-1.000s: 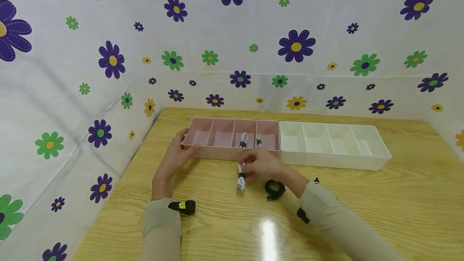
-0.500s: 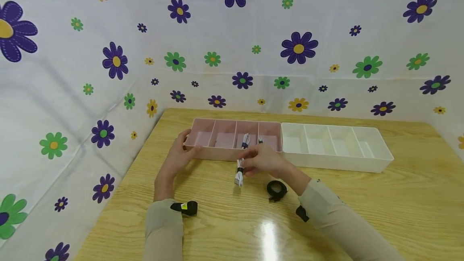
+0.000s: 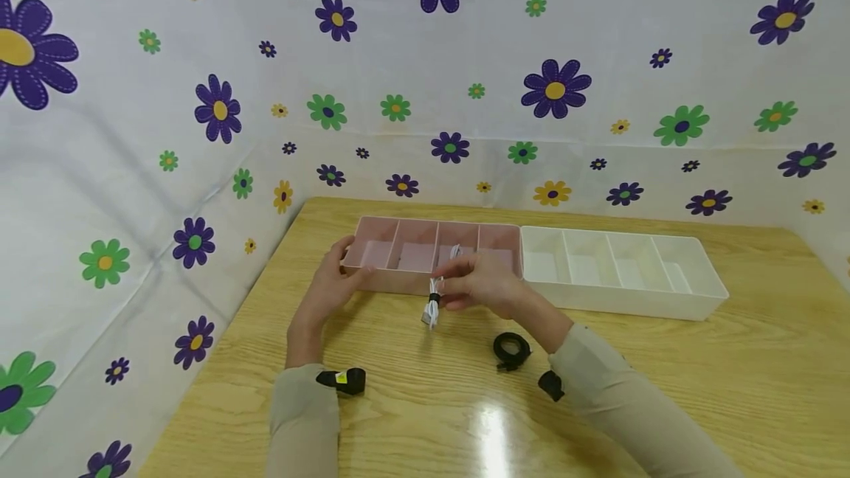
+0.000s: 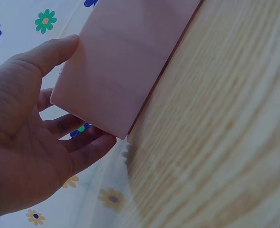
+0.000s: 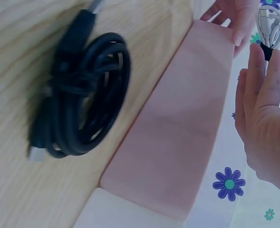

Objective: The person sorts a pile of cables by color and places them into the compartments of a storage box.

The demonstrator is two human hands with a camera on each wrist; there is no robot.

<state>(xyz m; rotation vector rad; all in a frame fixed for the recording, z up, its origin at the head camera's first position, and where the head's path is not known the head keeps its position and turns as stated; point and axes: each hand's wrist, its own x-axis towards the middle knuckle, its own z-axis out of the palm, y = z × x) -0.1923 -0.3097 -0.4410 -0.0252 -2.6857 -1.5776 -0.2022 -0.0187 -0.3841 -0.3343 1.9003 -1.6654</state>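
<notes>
White cable [image 3: 433, 311] hung pinched from the right hand [image 3: 481, 285]; to its left, the left hand [image 3: 328, 288] gripped the pink box [image 3: 398, 282]. A slackening pinch risked dropping the cable.

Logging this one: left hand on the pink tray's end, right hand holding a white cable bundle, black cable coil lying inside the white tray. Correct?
No: the black cable coil lies on the table, as the head view shows. The rest is right.
</notes>
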